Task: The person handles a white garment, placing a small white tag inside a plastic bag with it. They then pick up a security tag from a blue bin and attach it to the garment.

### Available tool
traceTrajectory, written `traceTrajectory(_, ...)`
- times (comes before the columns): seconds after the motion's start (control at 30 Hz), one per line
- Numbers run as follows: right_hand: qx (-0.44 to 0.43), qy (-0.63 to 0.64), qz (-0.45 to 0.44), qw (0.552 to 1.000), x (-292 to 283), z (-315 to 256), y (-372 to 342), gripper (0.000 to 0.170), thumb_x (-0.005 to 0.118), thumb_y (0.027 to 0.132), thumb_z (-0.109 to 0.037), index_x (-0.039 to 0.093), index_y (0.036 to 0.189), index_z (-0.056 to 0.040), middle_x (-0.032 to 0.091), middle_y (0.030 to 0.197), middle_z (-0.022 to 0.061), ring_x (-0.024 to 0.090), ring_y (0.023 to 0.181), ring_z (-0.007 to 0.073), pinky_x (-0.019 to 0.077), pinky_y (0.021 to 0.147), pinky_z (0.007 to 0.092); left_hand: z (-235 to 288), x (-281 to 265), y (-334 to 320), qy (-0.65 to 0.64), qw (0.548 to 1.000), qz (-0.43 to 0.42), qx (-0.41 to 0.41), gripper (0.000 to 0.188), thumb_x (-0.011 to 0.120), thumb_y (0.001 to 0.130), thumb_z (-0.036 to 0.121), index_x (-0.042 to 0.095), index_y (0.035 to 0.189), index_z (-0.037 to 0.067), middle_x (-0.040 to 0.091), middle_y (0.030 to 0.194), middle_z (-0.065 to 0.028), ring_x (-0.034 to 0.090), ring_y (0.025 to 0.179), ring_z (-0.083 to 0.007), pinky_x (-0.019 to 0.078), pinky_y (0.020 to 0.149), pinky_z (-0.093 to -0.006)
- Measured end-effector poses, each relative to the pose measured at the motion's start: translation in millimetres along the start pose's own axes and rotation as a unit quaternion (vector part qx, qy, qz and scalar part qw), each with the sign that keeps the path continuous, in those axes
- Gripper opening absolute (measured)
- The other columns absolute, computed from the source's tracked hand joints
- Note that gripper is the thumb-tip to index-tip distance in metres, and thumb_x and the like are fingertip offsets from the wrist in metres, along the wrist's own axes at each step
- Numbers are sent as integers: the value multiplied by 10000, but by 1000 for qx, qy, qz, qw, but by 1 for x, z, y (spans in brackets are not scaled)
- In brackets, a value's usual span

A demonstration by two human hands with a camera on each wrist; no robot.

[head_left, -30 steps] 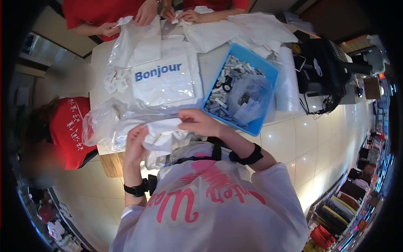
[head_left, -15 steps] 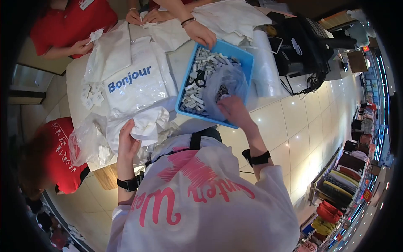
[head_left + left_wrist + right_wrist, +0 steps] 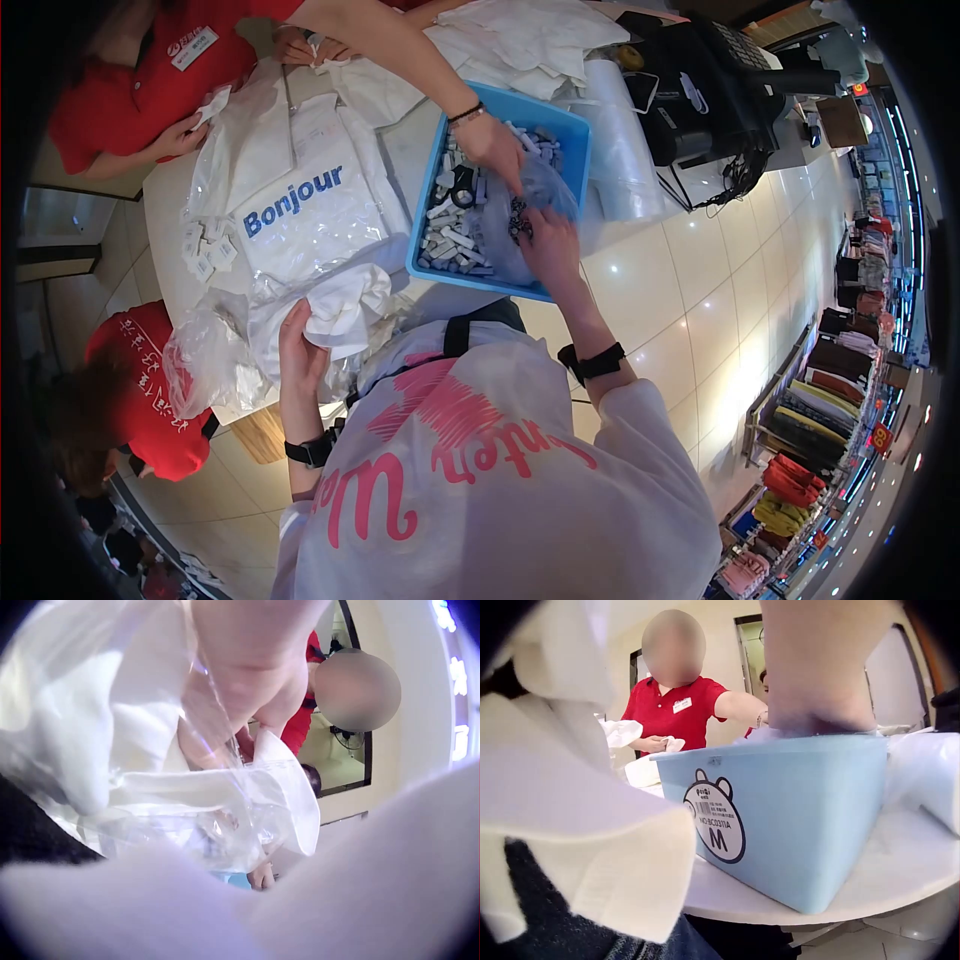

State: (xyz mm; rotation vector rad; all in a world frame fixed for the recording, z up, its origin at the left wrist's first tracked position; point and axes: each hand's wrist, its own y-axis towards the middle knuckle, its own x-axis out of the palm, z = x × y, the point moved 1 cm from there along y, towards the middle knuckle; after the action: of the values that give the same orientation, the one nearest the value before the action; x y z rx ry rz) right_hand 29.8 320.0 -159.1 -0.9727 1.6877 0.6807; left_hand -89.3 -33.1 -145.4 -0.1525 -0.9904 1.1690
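Note:
My left hand [image 3: 303,345] holds a bunched white garment [image 3: 345,305] over the table's near edge. In the left wrist view, the white cloth [image 3: 142,727] and clear plastic lie about that hand. My right hand [image 3: 550,250] reaches into a blue bin [image 3: 425,190], its fingertips inside a clear plastic bag [image 3: 505,245] at small dark pieces [image 3: 519,220]. Seen from the right wrist, the bin's wall [image 3: 795,810] hides those fingers, and I cannot tell whether they pinch a piece. Small white and grey tag-like pieces [image 3: 450,240] fill the bin around the bag.
Another person's hand [image 3: 492,148] reaches into the bin from across the table. A bagged white garment printed "Bonjour" [image 3: 300,205] lies left of the bin, near small white tags [image 3: 208,250] and crumpled plastic [image 3: 215,345]. Clear plastic film [image 3: 622,140] and black equipment [image 3: 690,100] stand right.
My right hand left the white garment and moved right into the bag in the bin. The left hand kept the garment. Another person's hand came in over the bin and went deeper.

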Motion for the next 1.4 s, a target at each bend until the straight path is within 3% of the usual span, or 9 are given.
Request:
traceTrajectory(0.2, -94, 42, 174, 979, -31, 8, -9, 221, 651, 708, -112, 633, 928, -113, 559, 1090, 84, 445, 1141, 315, 312, 990, 478, 2, 5, -2, -4, 1000, 8, 10, 252, 473, 921, 157, 526, 1082, -30, 603, 1058, -118, 602, 964, -203, 489, 849, -332)
traceTrajectory(0.37, -162, 25, 54, 985, -31, 4, -28, 206, 632, 738, -128, 637, 943, -111, 599, 1087, 47, 440, 1188, 265, 218, 1062, 511, 1, 2, 1, -1, 1000, -5, 16, 252, 468, 924, 154, 520, 1089, -29, 601, 1058, -112, 600, 966, -197, 493, 841, -326)
traceTrajectory(0.6, -221, -6, -37, 975, -16, -20, -52, 286, 605, 753, -136, 595, 1035, -88, 640, 884, 76, 541, 1042, 232, 258, 1059, 460, 1, 0, 4, -5, 1000, -2, 2, 248, 469, 926, 160, 521, 1085, -23, 600, 1052, -108, 598, 969, -196, 497, 836, -324)
traceTrajectory(0.77, -136, -49, -120, 982, -14, -21, -53, 273, 539, 830, -153, 558, 1094, -86, 618, 842, 98, 595, 786, 249, 441, 861, 388, 0, -1, 5, -6, 1000, -3, 1, 243, 473, 924, 158, 524, 1078, -23, 600, 1052, -114, 599, 970, -200, 499, 838, -329)
traceTrajectory(0.97, -170, -47, -10, 984, -10, -16, -44, 212, 548, 808, -187, 589, 993, -92, 613, 844, 94, 627, 705, 255, 512, 664, 377, -1, -1, 6, -11, 1000, 2, 0, 231, 478, 920, 145, 526, 1072, -23, 605, 1036, -114, 609, 944, -196, 510, 826, -323)
traceTrajectory(1.07, -129, -70, -72, 987, -14, -13, -36, 165, 547, 799, -177, 579, 936, -91, 625, 807, 117, 638, 681, 275, 519, 564, 380, -2, -4, 8, -14, 1000, -4, 2, 220, 478, 920, 141, 529, 1061, -18, 609, 1024, -108, 612, 935, -191, 513, 817, -316)
traceTrajectory(1.2, -15, -69, -75, 995, -10, -4, -22, 129, 545, 799, -182, 564, 894, -95, 635, 751, 136, 643, 668, 305, 519, 542, 408, -1, -1, 7, -13, 1000, 0, 4, 210, 478, 921, 145, 534, 1048, -12, 610, 1020, -103, 612, 935, -187, 514, 812, -311)
traceTrajectory(1.27, 47, -69, -81, 993, -10, -3, -17, 200, 530, 827, -197, 568, 1013, -134, 622, 680, 153, 627, 660, 351, 506, 589, 451, -1, 0, 7, -12, 1000, -2, 4, 211, 480, 921, 149, 534, 1047, -12, 610, 1020, -102, 612, 935, -187, 514, 811, -310)
traceTrajectory(1.4, 69, -72, -81, 992, -4, -6, -10, 204, 556, 815, -217, 566, 1006, -147, 626, 705, 164, 625, 670, 358, 501, 592, 464, -2, -1, 9, -16, 1000, -12, 5, 224, 484, 923, 158, 533, 1053, -17, 609, 1024, -104, 611, 936, -187, 511, 816, -310)
